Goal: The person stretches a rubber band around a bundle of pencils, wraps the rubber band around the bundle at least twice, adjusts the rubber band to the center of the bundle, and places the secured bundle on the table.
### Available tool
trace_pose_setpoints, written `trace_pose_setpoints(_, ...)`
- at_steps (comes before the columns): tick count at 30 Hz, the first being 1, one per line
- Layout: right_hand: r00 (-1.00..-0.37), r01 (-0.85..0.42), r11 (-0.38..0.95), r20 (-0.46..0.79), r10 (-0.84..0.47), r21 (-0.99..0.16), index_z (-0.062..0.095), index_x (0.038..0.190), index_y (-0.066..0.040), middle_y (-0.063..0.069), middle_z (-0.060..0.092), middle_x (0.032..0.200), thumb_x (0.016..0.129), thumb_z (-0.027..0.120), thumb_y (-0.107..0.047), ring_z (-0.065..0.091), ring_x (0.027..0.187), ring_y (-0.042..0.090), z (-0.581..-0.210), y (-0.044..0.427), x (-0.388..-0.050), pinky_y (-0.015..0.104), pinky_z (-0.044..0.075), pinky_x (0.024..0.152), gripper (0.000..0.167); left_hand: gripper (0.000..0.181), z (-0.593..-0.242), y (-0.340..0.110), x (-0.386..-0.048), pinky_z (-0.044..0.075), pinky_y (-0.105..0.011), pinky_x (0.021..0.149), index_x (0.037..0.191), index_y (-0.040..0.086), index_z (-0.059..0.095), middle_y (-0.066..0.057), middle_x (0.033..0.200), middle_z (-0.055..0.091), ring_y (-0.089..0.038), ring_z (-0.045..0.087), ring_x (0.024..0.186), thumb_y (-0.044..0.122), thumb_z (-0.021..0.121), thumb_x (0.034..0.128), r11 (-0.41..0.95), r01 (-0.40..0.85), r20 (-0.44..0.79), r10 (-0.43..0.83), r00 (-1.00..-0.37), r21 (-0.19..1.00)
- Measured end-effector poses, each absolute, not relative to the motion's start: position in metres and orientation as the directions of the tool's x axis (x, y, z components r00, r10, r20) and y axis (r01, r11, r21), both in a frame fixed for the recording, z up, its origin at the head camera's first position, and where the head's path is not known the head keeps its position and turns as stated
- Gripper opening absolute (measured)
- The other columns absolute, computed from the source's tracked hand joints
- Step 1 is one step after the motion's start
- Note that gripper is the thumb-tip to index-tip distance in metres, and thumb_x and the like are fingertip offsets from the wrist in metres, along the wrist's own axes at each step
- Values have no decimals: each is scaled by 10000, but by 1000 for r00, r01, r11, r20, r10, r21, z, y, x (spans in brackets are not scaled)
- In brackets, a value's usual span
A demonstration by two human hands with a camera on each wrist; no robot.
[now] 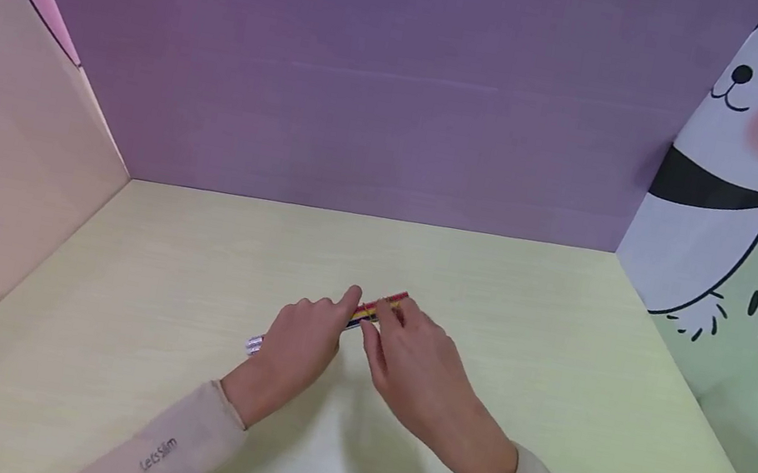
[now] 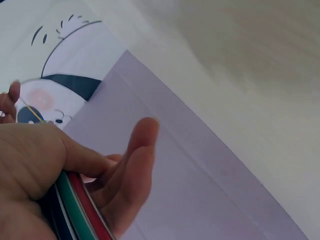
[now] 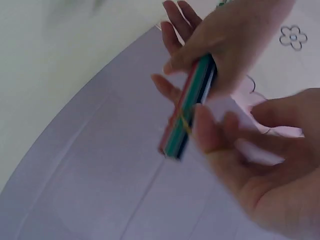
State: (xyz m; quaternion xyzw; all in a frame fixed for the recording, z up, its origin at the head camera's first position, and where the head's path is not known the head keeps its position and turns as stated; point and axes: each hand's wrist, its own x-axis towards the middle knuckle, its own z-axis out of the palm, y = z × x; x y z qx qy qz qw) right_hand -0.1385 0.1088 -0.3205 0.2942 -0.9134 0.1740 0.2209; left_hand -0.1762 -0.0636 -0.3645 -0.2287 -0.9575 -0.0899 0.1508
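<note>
My left hand point(image 1: 304, 337) grips a bundle of colored pencils point(image 1: 362, 316), with red, green and dark blue ones showing in the wrist views. The pencils slant up to the right above the table, and their pale ends point(image 1: 253, 345) stick out behind the left hand. Around the far part of the bundle point(image 3: 187, 102) runs a thin yellow rubber band point(image 3: 186, 123). My right hand point(image 1: 419, 370), beside that end, holds the band stretched away from the pencils with its curled fingers. The left palm hides the middle of the bundle.
Both forearms are held over the pale wooden table point(image 1: 196, 238). A purple panel point(image 1: 387, 103) closes off its back. Printed walls stand at the sides: a pink and beige one point(image 1: 4, 120) on the left, one with a panda point(image 1: 705, 243) on the right.
</note>
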Motion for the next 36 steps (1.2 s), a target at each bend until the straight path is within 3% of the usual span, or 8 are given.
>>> trace_pose_setpoints(3,-645,-711,656,606,-465,-253,731,1042,-32,33,689,883,937,657,-66,595,693,110,-314,120,-145,232,526,603,133,363,-361,-66,-178,443,-286,430,1157,83,509,-112,759,680,-184,511,491,-9,711,870,893,431,325,372,-870,132)
trace_pose_setpoints(6,-647,-732,587,624,-438,-347,749,981,-44,9,713,887,900,683,4,621,716,72,-310,132,-154,198,541,635,115,374,-356,-67,-176,477,-312,444,1165,81,513,-126,787,694,-208,561,519,0,720,864,890,435,308,379,-873,139)
trace_pose_setpoints(13,-580,-729,625,737,-347,-279,745,982,-39,37,653,918,879,728,-46,606,814,150,-313,144,-169,296,555,689,104,404,-347,-64,-169,476,-280,452,1192,78,533,-123,819,704,-194,576,547,8,740,852,878,466,293,420,-859,108)
trace_pose_setpoints(18,-785,-600,411,403,-471,-686,700,1131,-122,-16,701,1020,954,689,-184,659,906,121,-310,154,-180,314,575,800,188,389,-339,-65,-162,405,-245,419,1194,71,545,-100,759,672,-161,487,487,0,729,860,858,503,304,455,-837,100)
trace_pose_setpoints(22,-791,-358,276,133,-598,-892,690,1145,-102,87,720,980,970,667,-175,702,853,259,-310,159,-187,385,593,803,191,332,-334,-67,-159,351,-233,389,1118,68,548,-63,669,607,-151,439,450,0,733,850,842,533,326,481,-814,88)
trace_pose_setpoints(27,-817,-277,194,125,-563,-941,689,1182,-37,181,726,969,956,677,-116,710,840,350,-304,166,-188,415,596,813,240,274,-327,-76,-164,338,-254,385,1025,87,559,0,586,534,-142,420,437,108,768,848,835,541,367,474,-801,103)
trace_pose_setpoints(31,-858,-255,175,139,-495,-951,677,1213,-9,213,725,996,946,692,-125,725,841,312,-296,181,-190,399,591,842,291,284,-313,-101,-177,410,-277,459,1068,129,630,40,574,565,-125,504,467,267,777,868,746,543,219,498,-839,385)
trace_pose_setpoints(36,-876,-279,102,210,-434,-955,656,1228,22,214,718,1018,953,680,-108,724,865,311,-292,192,-189,412,583,861,305,279,-301,-131,-195,607,-441,677,1200,84,614,-170,797,700,-327,724,704,272,631,994,220,304,129,574,-809,927)
